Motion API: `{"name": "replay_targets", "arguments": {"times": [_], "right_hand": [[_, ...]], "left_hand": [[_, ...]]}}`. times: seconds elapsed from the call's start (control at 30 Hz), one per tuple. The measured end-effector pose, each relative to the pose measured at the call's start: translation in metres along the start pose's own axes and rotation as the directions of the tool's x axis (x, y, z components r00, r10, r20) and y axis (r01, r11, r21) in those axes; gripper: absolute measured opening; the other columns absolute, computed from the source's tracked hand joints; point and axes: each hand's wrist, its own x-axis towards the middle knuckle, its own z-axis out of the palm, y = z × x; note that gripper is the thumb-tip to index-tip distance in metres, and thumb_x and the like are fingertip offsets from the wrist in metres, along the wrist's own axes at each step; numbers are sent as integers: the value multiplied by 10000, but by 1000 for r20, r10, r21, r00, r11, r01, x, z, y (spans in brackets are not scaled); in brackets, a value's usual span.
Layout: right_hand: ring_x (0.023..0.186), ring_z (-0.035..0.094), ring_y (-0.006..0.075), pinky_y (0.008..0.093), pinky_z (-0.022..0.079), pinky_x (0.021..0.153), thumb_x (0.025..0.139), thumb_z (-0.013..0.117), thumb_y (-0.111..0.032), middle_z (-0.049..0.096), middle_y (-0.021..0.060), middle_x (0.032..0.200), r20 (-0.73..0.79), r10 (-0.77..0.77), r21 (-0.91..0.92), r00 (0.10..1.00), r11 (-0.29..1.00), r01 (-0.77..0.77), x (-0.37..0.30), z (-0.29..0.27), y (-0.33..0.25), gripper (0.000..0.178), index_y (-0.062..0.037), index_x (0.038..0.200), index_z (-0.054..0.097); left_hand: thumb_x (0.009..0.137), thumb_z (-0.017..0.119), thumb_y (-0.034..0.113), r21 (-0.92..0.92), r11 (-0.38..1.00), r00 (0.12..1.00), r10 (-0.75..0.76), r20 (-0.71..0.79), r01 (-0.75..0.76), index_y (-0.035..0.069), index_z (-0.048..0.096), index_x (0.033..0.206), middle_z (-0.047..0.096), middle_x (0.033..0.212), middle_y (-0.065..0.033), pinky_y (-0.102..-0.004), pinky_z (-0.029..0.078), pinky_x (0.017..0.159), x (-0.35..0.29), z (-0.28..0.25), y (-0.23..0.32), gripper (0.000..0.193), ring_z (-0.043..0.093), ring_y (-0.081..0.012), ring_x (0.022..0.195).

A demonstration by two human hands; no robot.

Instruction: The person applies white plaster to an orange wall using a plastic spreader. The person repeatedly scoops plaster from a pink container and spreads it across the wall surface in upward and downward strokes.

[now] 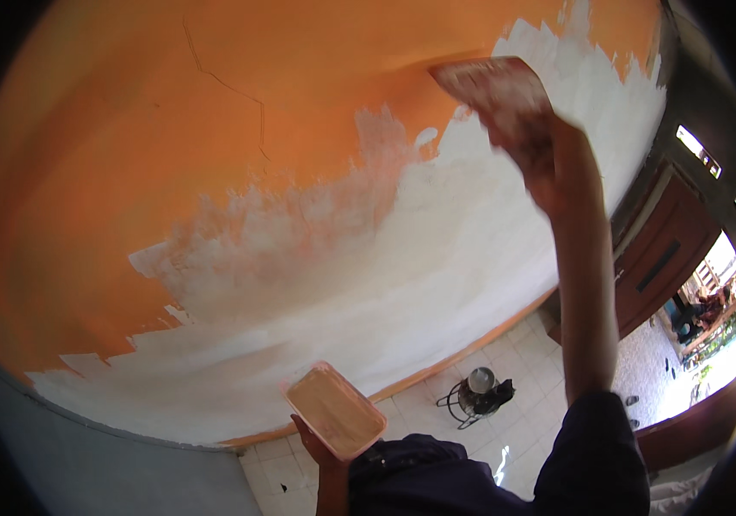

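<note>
My right hand [535, 142] is raised high in front of the wall, its fingers closed round a wide flat scraper [497, 83] smeared with white and reddish brown. The scraper's broad edge points up and left, close to the orange wall [239, 69]; whether it touches cannot be told. Low down, my left hand [316, 443] grips a shallow rectangular tub [336, 410] by its near left side. The tub looks peach-coloured inside with a pale rim; what it contains is unclear. A ragged white coating [462, 224] covers the wall's lower and right parts, with thinner patches in the middle.
A dark metal-legged stool [471, 404] with a round grey container [481, 379] on it stands on the tiled floor [428, 391]. At the right, a brown wooden door [665, 241] stands beside a bright doorway. A grey-blue wall [110, 464] borders the lower left.
</note>
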Motion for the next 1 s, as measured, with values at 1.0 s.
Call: {"name": "replay_targets", "arguments": {"times": [1.0], "right_hand": [[859, 686, 363, 397, 580, 882, 835, 556, -57, 669, 229, 820, -266, 137, 39, 954, 991, -132, 28, -44, 33, 161, 101, 865, 572]], "left_hand": [[941, 381, 627, 81, 995, 992, 65, -111, -56, 163, 422, 1369, 532, 1271, -86, -529, 472, 926, -6, 3, 3, 633, 560, -306, 1113]]}}
